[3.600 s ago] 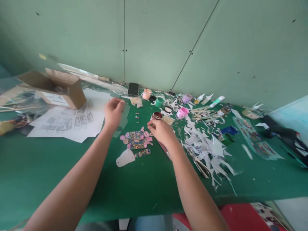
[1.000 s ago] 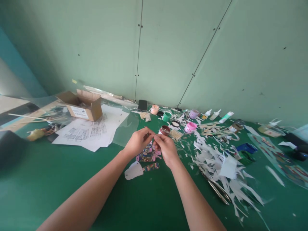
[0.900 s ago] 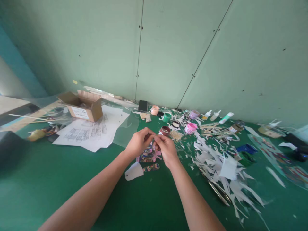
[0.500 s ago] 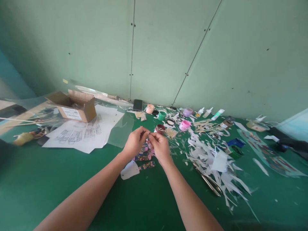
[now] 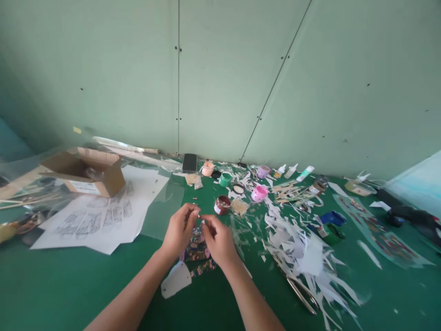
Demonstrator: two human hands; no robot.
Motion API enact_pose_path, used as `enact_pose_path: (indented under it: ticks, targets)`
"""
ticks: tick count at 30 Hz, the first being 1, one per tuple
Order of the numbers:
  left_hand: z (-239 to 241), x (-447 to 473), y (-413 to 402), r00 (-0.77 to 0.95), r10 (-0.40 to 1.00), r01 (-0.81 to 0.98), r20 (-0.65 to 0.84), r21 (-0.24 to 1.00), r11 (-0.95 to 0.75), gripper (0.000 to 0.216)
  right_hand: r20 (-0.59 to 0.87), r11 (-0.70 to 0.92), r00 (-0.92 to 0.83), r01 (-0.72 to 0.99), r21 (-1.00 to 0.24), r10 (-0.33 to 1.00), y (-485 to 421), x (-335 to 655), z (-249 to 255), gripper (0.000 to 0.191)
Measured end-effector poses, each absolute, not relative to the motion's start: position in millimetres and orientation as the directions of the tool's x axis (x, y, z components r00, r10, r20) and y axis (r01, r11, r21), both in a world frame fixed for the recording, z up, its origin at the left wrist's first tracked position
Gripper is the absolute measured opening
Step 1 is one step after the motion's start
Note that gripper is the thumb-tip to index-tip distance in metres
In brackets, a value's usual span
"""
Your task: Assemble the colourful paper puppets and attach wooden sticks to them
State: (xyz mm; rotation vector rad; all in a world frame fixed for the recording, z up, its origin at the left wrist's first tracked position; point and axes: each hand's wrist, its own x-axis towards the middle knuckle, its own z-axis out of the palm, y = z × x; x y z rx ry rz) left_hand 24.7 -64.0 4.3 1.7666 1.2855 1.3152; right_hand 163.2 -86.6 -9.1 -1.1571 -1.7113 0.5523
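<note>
My left hand (image 5: 179,230) and my right hand (image 5: 216,239) meet above the green table, their fingertips pinched close together. Something tiny sits between them, too small to make out. Under the hands lie colourful patterned pieces (image 5: 195,250), partly hidden by my fingers. A white tag-like piece (image 5: 176,279) with small holes rests beside them, nearer to me. Just beyond my right hand stands an open jar of dark red paint (image 5: 222,205). A small bag of beige bits (image 5: 239,207) lies to the right of that jar.
An open cardboard box (image 5: 86,174) and printed sheets (image 5: 93,220) occupy the left. Paint jars, including a pink one (image 5: 259,193), stand toward the wall. On the right are white paper scraps (image 5: 306,257), scissors (image 5: 299,292), a blue jar (image 5: 332,218) and a painted clear sheet (image 5: 382,230).
The view has shifted, so the table things sit lower and mostly further left. My hands appear lower, no longer covering the dark red jar; their fingertips stay pinched near each other.
</note>
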Motion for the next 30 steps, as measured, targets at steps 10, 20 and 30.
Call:
enact_pose_path:
  ticks: [10, 20, 30]
  targets:
    - [-2, 16, -56, 0.002, 0.934, 0.398, 0.358, 0.856, -0.329, 0.025, 0.470, 0.487, -0.174, 0.510, -0.709, 0.865, -88, 162, -1, 0.023]
    - [-4, 17, -45, -0.093, 0.941, 0.381, 0.325, 0.885, -0.268, 0.016, 0.575, 0.608, -0.283, 0.604, -0.515, 0.768, -88, 158, -5, 0.027]
    - [26, 24, -32, -0.038, 0.949, 0.330, 0.313, 0.900, -0.284, 0.016, 0.602, 0.592, -0.235, 0.627, -0.506, 0.763, -92, 154, -13, 0.032]
